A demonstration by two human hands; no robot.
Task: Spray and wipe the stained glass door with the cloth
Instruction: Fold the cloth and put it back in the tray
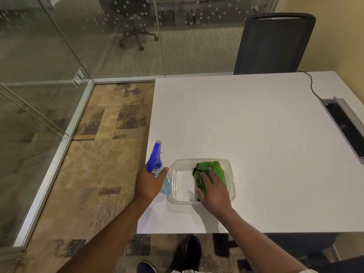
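A spray bottle (155, 158) with a blue trigger head and pale blue liquid stands at the left edge of the white table (246, 119). My left hand (149, 182) is wrapped around its neck. Beside it sits a clear plastic tub (177, 196) holding a crumpled green cloth (212, 167). My right hand (213, 189) lies flat on the cloth inside the tub, fingers spread over it. The glass door (33, 91) runs along the left side, with a further glass wall at the back carrying white dot marks.
A dark office chair (273, 44) stands behind the table's far edge. A black cable (311, 83) runs to a cable tray slot (346, 129) at the table's right. Patterned carpet (102, 154) lies between table and glass. My shoes (189, 251) show below.
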